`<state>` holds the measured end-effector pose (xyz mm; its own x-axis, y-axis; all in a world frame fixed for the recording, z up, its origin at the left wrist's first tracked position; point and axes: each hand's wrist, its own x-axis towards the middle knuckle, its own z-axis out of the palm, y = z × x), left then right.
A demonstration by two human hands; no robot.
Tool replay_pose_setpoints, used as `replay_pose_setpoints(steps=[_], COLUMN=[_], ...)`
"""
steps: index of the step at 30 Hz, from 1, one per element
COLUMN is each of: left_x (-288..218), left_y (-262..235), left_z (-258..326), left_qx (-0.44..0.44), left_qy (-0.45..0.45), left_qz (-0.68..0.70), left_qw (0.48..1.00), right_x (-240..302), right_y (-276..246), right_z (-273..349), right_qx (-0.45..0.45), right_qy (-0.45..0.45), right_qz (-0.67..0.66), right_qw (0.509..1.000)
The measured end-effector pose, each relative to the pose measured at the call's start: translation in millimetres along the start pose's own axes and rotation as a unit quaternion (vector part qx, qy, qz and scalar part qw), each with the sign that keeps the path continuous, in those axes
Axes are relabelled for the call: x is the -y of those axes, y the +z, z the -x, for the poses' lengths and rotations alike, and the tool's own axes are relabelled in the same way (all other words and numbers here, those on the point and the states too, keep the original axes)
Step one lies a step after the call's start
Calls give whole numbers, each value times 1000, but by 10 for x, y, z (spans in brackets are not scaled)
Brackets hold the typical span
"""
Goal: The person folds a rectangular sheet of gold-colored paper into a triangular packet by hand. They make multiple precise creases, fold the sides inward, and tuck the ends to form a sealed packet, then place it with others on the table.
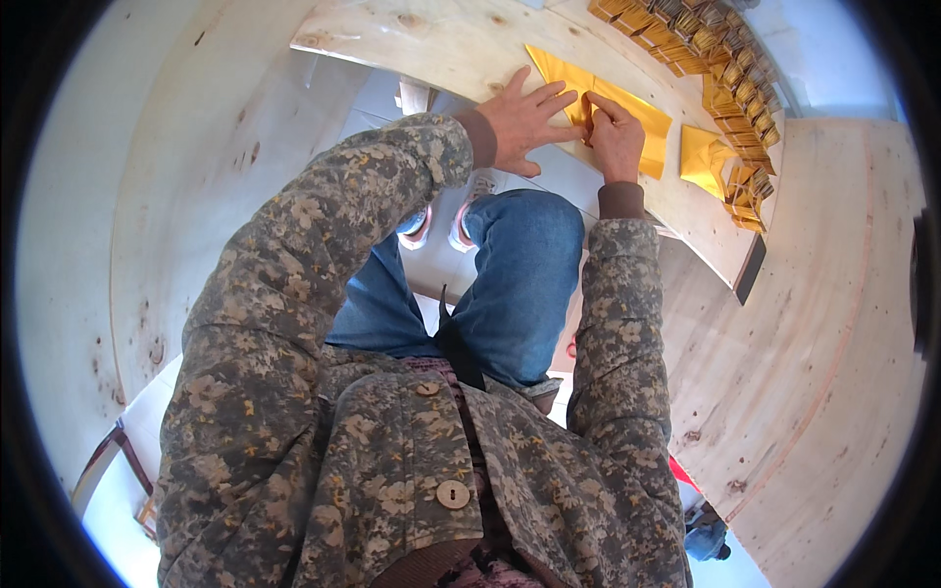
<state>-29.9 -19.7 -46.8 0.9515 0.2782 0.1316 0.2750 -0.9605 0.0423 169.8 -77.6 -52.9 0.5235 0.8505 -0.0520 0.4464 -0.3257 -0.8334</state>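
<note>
A sheet of shiny gold paper (647,122) lies on the wooden board, with a crease or raised fold near its middle. My left hand (524,122) reaches over its left part, open, fingers spread and the fingertips near the fold. My right hand (616,142) is closed at the near edge of the sheet, its index finger and thumb pinching a small brownish, shadowed fold of the paper. The exact shape of that fold is partly hidden by the fingers. To the right lies a separate folded gold piece (704,159).
Rows of folded gold paper pieces (730,73) line the far right of the narrow wooden board (392,34). Large wooden panels (804,323) stand at right and left. Below the board are my knees in jeans (529,265) and a tiled floor.
</note>
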Motion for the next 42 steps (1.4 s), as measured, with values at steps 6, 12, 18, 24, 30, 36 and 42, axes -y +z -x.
replay_pose_setpoints(steps=[6, 12, 18, 24, 30, 36, 42], left_x=[12, 13, -54, -71, 1, -16, -108], left_y=[63, 196, 56, -34, 5, 159, 215], left_z=[-28, -74, -23, 10, -38, -44, -87], left_qx=[-14, -72, 14, 25, 8, -90, -91], left_qy=[10, 33, 1, 6, -43, -64, -106], left_qz=[17, -10, 40, 42, 191, 270, 101], left_qw=[1000, 997, 999, 999, 981, 956, 985], right_x=[-43, -59, -128, -173, -62, 44, 72], right_y=[8, 10, 34, 48, 53, 176, 255], right_z=[-4, -26, -57, -69, 34, 227, 289], right_qx=[-9, 0, -32, -41, -50, -121, -134], right_qy=[-19, -9, -41, -52, -72, -171, -166], right_qz=[2, -2, 53, 71, 89, 251, 280], right_qw=[1000, 1000, 997, 995, 992, 945, 936])
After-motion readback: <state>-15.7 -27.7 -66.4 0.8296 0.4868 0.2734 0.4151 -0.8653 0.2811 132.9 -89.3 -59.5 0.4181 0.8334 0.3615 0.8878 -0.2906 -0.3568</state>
